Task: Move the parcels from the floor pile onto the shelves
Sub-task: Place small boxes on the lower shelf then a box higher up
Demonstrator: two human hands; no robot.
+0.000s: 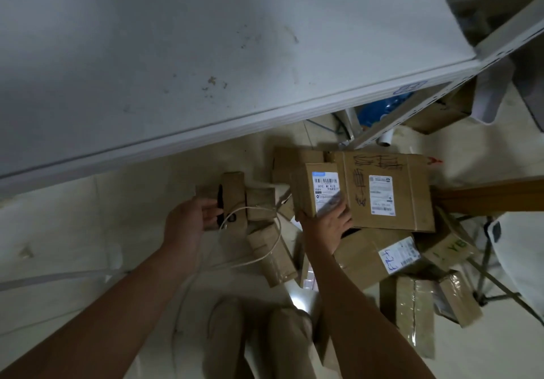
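pale floor, cable looped — left hand grips small box, right hand labelled box.

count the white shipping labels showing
3: on the small box the right hand grips, on the big scribbled box, on the box below it. Others may be hidden.

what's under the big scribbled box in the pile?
A taped box with a blue-inked label pokes out beneath the scribbled box, with a green-lettered box by its lower right corner. Anything further under is covered.
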